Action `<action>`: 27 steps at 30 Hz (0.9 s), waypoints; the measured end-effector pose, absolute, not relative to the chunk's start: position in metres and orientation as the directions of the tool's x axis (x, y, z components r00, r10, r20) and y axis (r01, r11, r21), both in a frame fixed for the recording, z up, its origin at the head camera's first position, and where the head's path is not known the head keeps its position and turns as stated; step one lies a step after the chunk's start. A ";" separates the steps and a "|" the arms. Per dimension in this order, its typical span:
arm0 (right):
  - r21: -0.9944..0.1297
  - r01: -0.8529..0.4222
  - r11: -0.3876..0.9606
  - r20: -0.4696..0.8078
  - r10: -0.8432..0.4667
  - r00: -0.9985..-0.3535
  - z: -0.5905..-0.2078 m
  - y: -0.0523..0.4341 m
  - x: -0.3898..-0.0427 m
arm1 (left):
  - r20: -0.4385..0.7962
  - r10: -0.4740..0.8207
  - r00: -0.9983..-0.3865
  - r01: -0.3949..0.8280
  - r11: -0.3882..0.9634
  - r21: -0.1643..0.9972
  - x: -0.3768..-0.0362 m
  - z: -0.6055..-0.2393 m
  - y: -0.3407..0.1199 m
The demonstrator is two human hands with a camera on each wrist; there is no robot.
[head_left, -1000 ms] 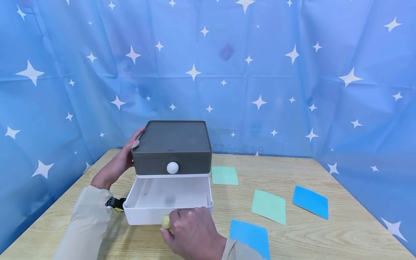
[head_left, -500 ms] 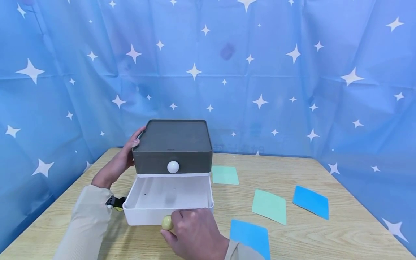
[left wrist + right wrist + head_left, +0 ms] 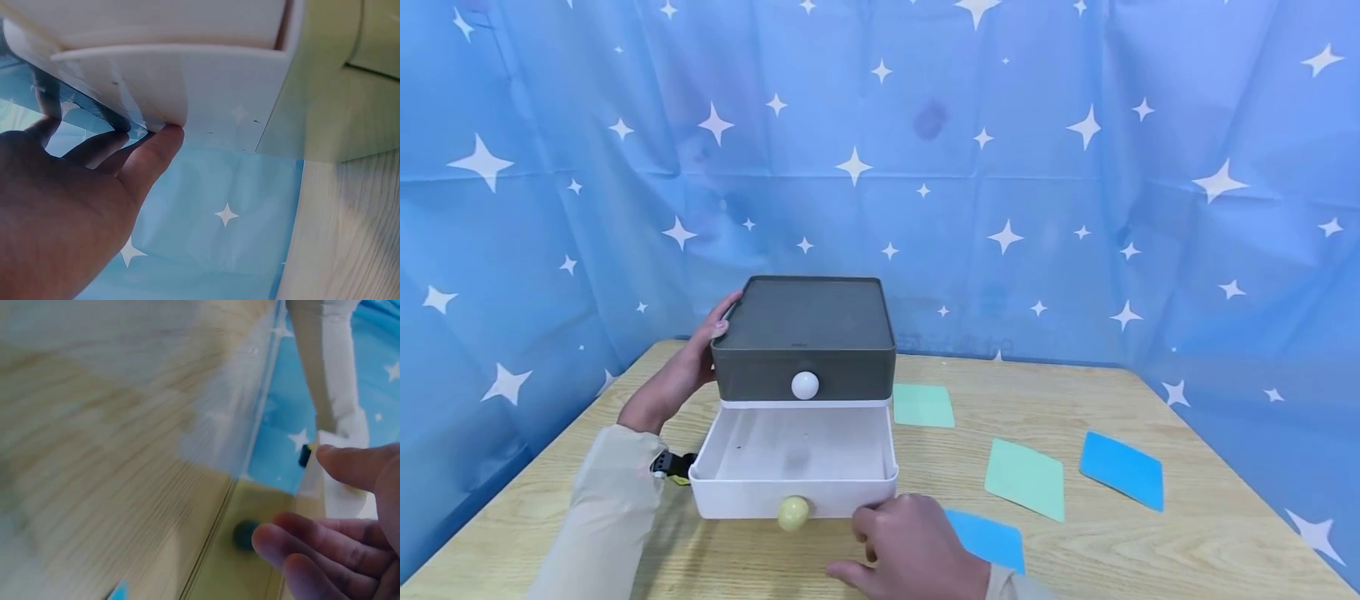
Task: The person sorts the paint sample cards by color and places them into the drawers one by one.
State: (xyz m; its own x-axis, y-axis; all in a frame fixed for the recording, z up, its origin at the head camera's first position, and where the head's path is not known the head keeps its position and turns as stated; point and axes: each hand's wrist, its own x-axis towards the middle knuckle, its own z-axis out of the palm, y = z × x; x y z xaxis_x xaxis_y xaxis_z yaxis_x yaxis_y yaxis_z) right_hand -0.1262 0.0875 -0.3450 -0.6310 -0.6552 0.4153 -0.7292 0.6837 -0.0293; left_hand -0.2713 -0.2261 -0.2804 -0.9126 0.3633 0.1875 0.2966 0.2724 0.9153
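Observation:
A small drawer unit has a dark grey top section (image 3: 812, 312) with a white round knob (image 3: 805, 386). Below it, a white drawer (image 3: 737, 500) is pulled out, nothing visible inside, with a pale yellow-green knob (image 3: 793, 513) on its front. My left hand (image 3: 688, 362) lies along the unit's left side, thumb at the top edge; in the left wrist view its extended fingertips (image 3: 169, 134) touch the white side wall. My right hand (image 3: 917, 546) is off the knob, near the drawer's right front corner, fingers loosely bent and holding nothing.
Two green cards (image 3: 1024, 479) and two blue cards (image 3: 1122, 469) lie on the wooden table (image 3: 1210, 550) to the right. A yellow-green section with a dark round knob (image 3: 245, 535) shows in the right wrist view. A starry blue curtain (image 3: 925, 208) surrounds the table.
My right hand has let go of the yellow-green knob and moved right, its fingers loosening. The left hand stays on the unit's side, and the drawer remains pulled out.

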 end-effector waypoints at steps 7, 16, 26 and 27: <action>-0.080 -0.726 0.683 0.448 -0.627 -0.638 -0.352 0.134 -0.133 | 0.188 0.369 -0.910 0.296 0.264 0.918 -0.273 -0.281 -0.224; -0.225 -0.432 0.873 0.302 -0.359 -0.883 -0.351 0.200 -0.181 | 0.184 0.361 -0.914 0.290 0.267 0.919 -0.272 -0.282 -0.227; -0.276 -0.378 0.884 0.069 -0.374 -0.925 -0.360 0.270 -0.215 | 0.185 0.359 -0.915 0.290 0.268 0.919 -0.272 -0.280 -0.227; -0.272 -0.374 0.887 0.043 -0.377 -0.925 -0.361 0.275 -0.216 | 0.183 0.359 -0.915 0.288 0.266 0.920 -0.272 -0.280 -0.227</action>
